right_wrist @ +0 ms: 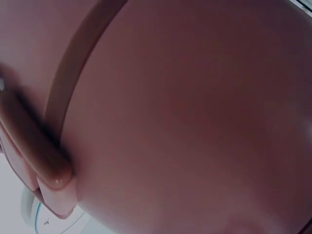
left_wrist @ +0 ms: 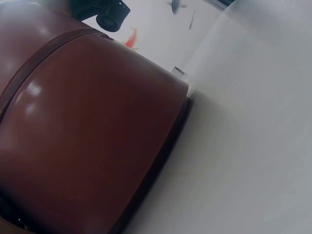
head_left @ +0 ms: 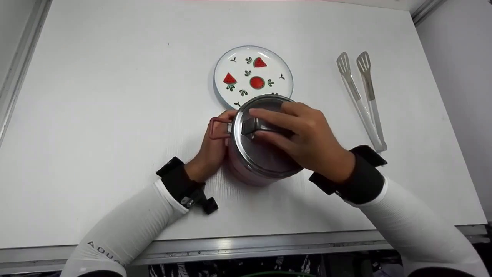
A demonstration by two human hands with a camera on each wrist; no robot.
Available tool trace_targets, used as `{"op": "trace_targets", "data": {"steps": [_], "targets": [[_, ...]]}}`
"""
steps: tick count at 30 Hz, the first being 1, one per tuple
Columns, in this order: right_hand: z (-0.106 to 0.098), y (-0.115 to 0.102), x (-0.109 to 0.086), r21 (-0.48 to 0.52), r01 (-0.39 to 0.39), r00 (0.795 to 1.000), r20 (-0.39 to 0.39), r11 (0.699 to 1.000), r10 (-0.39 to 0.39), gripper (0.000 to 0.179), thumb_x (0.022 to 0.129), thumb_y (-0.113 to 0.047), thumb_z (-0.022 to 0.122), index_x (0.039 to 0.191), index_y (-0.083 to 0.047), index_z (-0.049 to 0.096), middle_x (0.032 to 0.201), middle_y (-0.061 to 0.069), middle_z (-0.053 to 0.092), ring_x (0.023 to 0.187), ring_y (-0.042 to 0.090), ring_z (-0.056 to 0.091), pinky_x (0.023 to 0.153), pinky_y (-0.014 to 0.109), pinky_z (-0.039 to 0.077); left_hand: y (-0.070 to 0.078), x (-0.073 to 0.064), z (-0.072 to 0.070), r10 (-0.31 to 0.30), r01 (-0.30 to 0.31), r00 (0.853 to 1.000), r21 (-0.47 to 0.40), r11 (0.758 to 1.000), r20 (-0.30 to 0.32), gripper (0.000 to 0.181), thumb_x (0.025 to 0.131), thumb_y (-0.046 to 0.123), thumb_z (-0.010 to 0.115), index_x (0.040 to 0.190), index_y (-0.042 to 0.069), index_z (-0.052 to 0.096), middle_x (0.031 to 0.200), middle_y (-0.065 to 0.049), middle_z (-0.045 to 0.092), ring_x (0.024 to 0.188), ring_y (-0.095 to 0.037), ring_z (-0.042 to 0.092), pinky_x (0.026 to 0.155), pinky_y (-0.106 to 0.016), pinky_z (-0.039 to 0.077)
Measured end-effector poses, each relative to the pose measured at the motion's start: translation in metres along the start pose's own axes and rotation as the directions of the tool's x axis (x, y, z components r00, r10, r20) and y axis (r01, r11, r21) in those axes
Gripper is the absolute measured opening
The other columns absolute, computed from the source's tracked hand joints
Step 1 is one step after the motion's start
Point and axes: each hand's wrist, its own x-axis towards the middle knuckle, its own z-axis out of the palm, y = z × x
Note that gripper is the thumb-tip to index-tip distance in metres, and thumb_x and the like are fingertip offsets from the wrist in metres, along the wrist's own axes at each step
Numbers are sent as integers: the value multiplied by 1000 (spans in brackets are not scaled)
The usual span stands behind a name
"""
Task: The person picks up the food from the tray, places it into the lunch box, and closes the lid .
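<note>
A reddish pot (head_left: 250,177) with a metal-rimmed lid (head_left: 258,154) stands near the middle of the table. My left hand (head_left: 209,154) holds its left side, with fingertips behind a red loop handle (head_left: 213,135). Over the lid, my right hand (head_left: 307,132) grips the dark lid handle (head_left: 250,126), its fingers on both sides. The pot wall (left_wrist: 97,122) fills much of the left wrist view, its dark bottom edge close to the tabletop. In the right wrist view the pot wall (right_wrist: 185,112) shows beside another loop handle (right_wrist: 39,141).
Just beyond the pot lies a white plate (head_left: 243,63) with a watermelon pattern, its near edge overlapped by the lid. Tongs (head_left: 365,117) with slotted heads rest spread on the right. The table (head_left: 115,96) has a metal front edge (head_left: 230,246).
</note>
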Motion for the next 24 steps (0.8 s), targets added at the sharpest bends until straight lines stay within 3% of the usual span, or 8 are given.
{"op": "trace_targets", "data": {"steps": [8, 20, 24], "targets": [[-1, 3, 0, 24, 37, 999, 1, 999, -37, 35, 84, -21, 82, 118, -14, 75, 72, 9, 54, 67, 19, 49, 65, 31, 47, 0, 0, 0, 2, -3, 1000, 7, 1000, 7, 44, 105, 25, 30, 119, 1, 64, 114, -5, 65, 115, -12, 55, 100, -24, 43], [-1, 6, 2, 80, 35, 999, 16, 996, -36, 34, 85, -20, 81, 118, -14, 75, 71, 8, 53, 68, 18, 49, 69, 29, 47, 1, 0, -1, 12, -13, 1000, 25, 1000, 19, 54, 104, 40, 28, 123, 3, 63, 119, -5, 64, 119, -13, 54, 104, -25, 40], [-5, 6, 1, 96, 30, 999, 28, 995, -33, 34, 85, -17, 81, 118, -14, 75, 71, 8, 53, 69, 17, 48, 71, 27, 47, 2, 0, 1, 19, -19, 999, 6, 1000, 41, 52, 105, 36, 27, 124, 2, 62, 120, -5, 63, 119, -13, 54, 103, -25, 41]]}}
